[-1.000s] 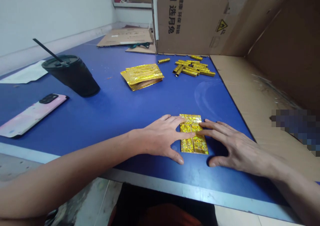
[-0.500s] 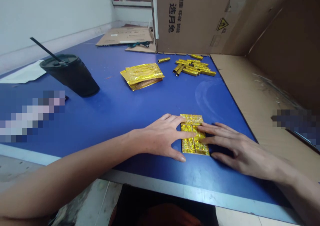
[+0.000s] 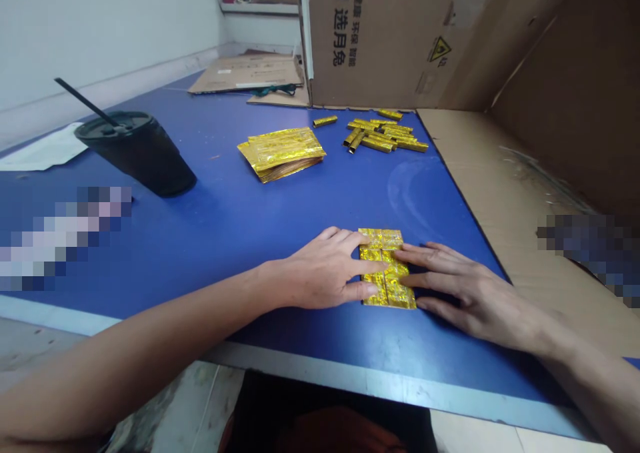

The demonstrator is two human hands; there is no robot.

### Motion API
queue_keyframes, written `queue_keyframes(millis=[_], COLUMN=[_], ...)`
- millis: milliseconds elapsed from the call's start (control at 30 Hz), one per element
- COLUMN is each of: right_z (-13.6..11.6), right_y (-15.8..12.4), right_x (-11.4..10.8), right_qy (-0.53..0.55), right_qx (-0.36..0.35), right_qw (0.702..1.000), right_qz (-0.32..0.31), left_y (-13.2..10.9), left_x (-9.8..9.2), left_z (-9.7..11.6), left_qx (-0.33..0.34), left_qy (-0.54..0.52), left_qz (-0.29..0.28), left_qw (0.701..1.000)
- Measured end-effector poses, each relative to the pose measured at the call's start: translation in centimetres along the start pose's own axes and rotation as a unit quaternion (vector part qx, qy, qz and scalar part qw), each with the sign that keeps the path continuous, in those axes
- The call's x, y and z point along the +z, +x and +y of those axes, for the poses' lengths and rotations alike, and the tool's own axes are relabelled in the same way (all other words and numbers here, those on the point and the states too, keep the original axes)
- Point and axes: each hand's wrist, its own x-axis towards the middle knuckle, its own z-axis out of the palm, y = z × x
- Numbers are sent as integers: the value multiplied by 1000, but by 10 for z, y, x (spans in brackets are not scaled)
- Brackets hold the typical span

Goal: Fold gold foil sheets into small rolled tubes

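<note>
A shiny gold folded sheet (image 3: 395, 281) with seams across it lies flat on the blue table near its front edge. My left hand (image 3: 327, 269) rests with spread fingers on the sheet's left part, thumb and fingertips on the gold surface. From the right, my right hand (image 3: 463, 289) touches the sheet's right side with its fingers apart. Farther back lies a stack of flat gold sheets (image 3: 283, 151). Several narrow folded gold pieces (image 3: 383, 135) are heaped behind and to the right of that stack, and a single gold piece (image 3: 325, 121) lies beside the heap.
A dark cup (image 3: 145, 153) with a straw stands on the blue table (image 3: 220, 206) at the left. White paper (image 3: 43, 149) lies behind it. Flat cardboard (image 3: 245, 73) and a large cardboard box (image 3: 385, 46) are at the back; more cardboard (image 3: 485, 186) lines the right.
My left thumb has moved up from the sheet's lower left corner onto its surface. My right thumb has come in slightly against the sheet's lower right edge.
</note>
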Motion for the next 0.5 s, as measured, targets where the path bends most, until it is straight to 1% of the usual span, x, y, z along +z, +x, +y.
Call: queue_keyframes(millis=[67, 233, 333, 400, 467, 500], right_z=[0, -4, -6, -8, -10, -10], right_y=[0, 1, 2, 4, 6, 8], right_x=[0, -2, -2, -1, -1, -1], right_qy=[-1, 11, 2, 19, 63, 91], right_qx=[-11, -11, -42, -57, -48, -27], right_qw=[1000, 1000, 999, 998, 996, 994], right_qz=[5, -25, 2, 24, 47, 61], left_y=[0, -1, -1, 0, 0, 0], left_x=[1, 3, 5, 5, 5, 5], left_z=[-1, -2, -2, -2, -2, -2], left_qx=[4, 8, 3, 3, 4, 4], left_qy=[-3, 2, 8, 8, 7, 7], left_qz=[4, 12, 14, 14, 12, 12], left_qw=[1000, 1000, 1000, 1000, 1000, 1000])
